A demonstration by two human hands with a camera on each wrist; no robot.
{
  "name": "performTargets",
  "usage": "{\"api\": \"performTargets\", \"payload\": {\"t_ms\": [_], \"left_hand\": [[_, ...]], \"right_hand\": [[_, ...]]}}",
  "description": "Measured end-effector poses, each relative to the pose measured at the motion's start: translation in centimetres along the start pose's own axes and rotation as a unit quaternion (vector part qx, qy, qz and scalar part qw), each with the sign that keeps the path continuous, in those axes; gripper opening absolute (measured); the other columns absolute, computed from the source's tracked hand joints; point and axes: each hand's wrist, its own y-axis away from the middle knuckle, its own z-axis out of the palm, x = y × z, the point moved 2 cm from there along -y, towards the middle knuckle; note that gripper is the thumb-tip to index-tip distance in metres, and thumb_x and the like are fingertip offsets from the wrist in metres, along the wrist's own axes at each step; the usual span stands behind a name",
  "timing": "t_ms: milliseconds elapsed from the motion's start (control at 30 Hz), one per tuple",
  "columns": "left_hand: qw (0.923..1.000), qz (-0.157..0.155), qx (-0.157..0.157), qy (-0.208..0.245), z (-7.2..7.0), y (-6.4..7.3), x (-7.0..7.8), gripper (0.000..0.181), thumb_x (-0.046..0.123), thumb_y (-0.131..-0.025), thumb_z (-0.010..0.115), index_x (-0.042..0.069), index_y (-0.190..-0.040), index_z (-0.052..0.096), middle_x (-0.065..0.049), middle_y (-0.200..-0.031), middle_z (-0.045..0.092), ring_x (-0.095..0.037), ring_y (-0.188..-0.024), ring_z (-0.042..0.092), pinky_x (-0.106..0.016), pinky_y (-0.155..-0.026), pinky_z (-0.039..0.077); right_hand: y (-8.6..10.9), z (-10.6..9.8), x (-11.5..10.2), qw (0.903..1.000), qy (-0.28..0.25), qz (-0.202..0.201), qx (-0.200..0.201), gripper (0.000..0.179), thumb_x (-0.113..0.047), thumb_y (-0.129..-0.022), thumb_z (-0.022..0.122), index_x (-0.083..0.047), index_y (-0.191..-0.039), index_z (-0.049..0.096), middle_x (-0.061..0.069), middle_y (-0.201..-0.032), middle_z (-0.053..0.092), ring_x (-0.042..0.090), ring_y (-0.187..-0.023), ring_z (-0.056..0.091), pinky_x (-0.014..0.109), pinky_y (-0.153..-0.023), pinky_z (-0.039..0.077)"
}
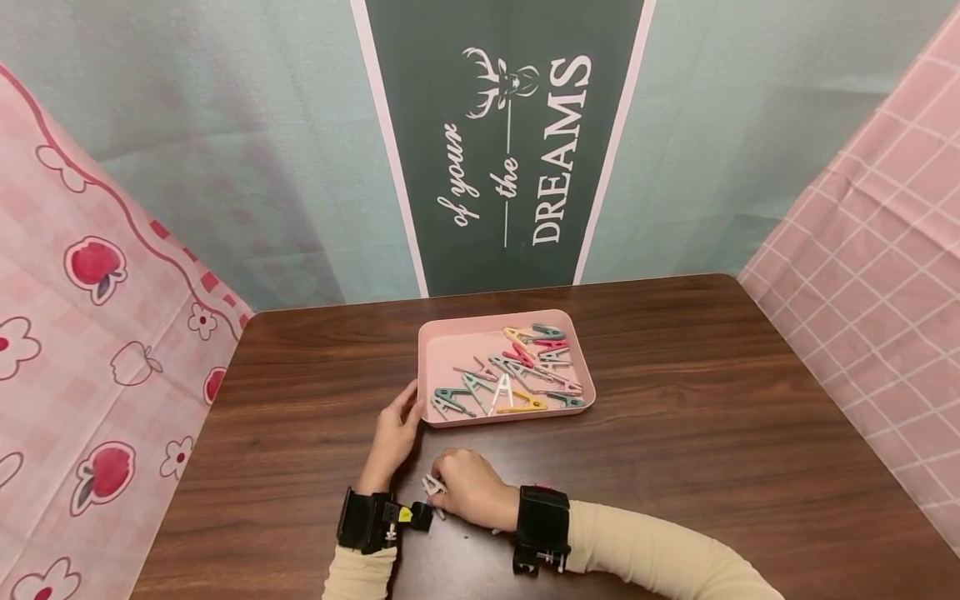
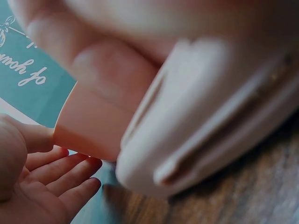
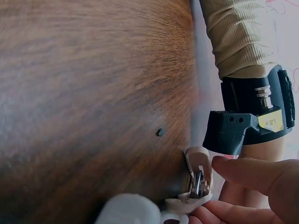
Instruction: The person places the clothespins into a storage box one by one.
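Note:
A pink tray (image 1: 453, 337) sits on the table, with several clothespins (image 1: 525, 400) in white, green, yellow and red lying in it. At its near left corner my left hand (image 1: 393, 433) holds the wall, the thumb at the rim and the fingers underneath, as the left wrist view shows. Nearer to me, my right hand (image 1: 476, 487) pinches a whitish clothespin (image 3: 200, 177) between thumb and fingers, low over the table. This clothespin looms large and blurred in the left wrist view. Another pale, blurred piece (image 3: 128, 210) shows at the bottom of the right wrist view; its kind is unclear.
A brown wooden table (image 1: 675, 400) extends around the tray. A tiny dark bit (image 3: 160, 132) lies on it near my right hand. Printed cloths hang behind and on both sides, including a dark green panel (image 1: 480, 267) at the back. A black wrist mount (image 1: 367, 521) is on my left wrist.

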Motion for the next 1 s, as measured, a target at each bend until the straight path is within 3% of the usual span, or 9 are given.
{"api": "performTargets", "payload": {"t_ms": [367,700,1000], "left_hand": [[0.9999,0.009,-0.006,-0.001,0.1,0.0,0.1,0.041,0.003,-0.098,0.049,-0.01,-0.137,0.046,-0.031,-0.132,0.057,-0.041,-0.122,0.057,-0.049,-0.102,0.048],[1.0,-0.005,-0.005,0.005,0.0,0.0,0.0,0.043,0.003,-0.098,0.05,-0.008,-0.139,0.045,-0.029,-0.134,0.056,-0.038,-0.126,0.056,-0.049,-0.105,0.045],[1.0,-0.006,-0.002,0.003,-0.1,0.0,0.0,0.042,0.003,-0.098,0.05,-0.008,-0.138,0.046,-0.028,-0.133,0.057,-0.038,-0.124,0.057,-0.049,-0.105,0.046]], "right_hand": [[0.0,-0.1,0.3,0.9999,0.0,0.014,-0.002,0.019,-0.024,-0.071,0.082,-0.012,-0.069,0.067,-0.005,-0.068,0.062,0.005,-0.059,0.054,0.015,-0.051,0.039],[0.0,-0.8,1.1,0.9996,0.013,0.021,0.014,0.021,-0.024,-0.071,0.082,-0.012,-0.066,0.065,-0.004,-0.064,0.062,0.006,-0.055,0.053,0.017,-0.047,0.037],[0.5,-1.0,1.5,0.9988,0.03,0.038,-0.01,0.03,-0.029,-0.065,0.086,-0.013,-0.063,0.061,-0.006,-0.063,0.053,0.005,-0.055,0.044,0.018,-0.047,0.031]]}}
